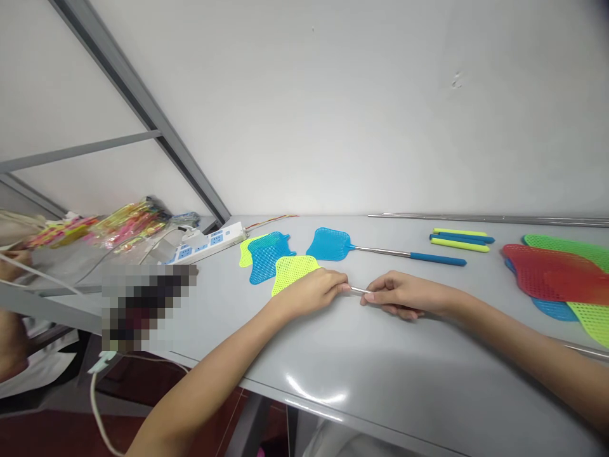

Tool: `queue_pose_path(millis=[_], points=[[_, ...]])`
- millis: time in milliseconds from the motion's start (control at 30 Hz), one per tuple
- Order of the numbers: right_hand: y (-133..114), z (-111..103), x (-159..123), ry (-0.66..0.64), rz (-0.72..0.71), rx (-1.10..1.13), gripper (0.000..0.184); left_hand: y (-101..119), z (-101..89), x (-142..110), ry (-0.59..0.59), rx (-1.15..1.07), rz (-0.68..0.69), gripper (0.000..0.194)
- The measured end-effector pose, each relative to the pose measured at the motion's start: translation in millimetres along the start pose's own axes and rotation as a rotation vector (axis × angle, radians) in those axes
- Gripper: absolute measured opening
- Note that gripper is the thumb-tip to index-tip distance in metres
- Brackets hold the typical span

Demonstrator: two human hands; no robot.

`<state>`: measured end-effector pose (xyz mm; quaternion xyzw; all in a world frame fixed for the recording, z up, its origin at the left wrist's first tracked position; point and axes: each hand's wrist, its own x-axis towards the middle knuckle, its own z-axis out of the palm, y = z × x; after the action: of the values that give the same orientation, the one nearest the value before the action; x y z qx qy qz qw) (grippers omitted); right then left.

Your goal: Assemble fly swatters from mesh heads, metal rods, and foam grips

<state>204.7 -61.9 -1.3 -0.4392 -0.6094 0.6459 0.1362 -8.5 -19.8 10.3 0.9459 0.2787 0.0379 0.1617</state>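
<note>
Your left hand (309,293) and right hand (404,295) are hiding most of the thin metal rod (360,290), leaving only a short bright stretch showing between them, and your left hand is also covering part of the yellow-green fly swatter head (292,271). A pixelated patch (147,306) is masking whatever lies at the edge of the table (390,362), and the plastic-wrapped bundle (128,225) is too blurred to make out. The right edge is cutting off the red swatter head (556,273) and the long steel rods (499,219).
</note>
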Motion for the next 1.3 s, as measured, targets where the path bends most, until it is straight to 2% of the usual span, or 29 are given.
queue_pose_path(millis=[200,467,767,1133,1300], points=[[-2.1,-2.6,-1.9,-0.019,0.014,0.002,0.037,-0.3,-4.5,-1.2,0.003,0.011,-0.013,0.030],[1.0,-12.9,-2.0,-0.054,0.035,-0.022,0.038,-11.4,-9.4,-3.8,0.040,0.006,-0.049,0.029],[1.9,-13.8,-3.5,-0.072,0.047,0.038,0.036,-8.4,-11.8,-4.5,0.031,-0.002,-0.059,0.029],[2.1,-11.5,-2.0,-0.046,0.054,0.024,0.030,-8.6,-3.4,-2.7,0.009,0.023,-0.057,0.032],[3.9,-10.4,1.4,-0.019,0.033,0.029,0.033,-7.8,0.2,-1.5,0.008,0.032,-0.055,0.031]])
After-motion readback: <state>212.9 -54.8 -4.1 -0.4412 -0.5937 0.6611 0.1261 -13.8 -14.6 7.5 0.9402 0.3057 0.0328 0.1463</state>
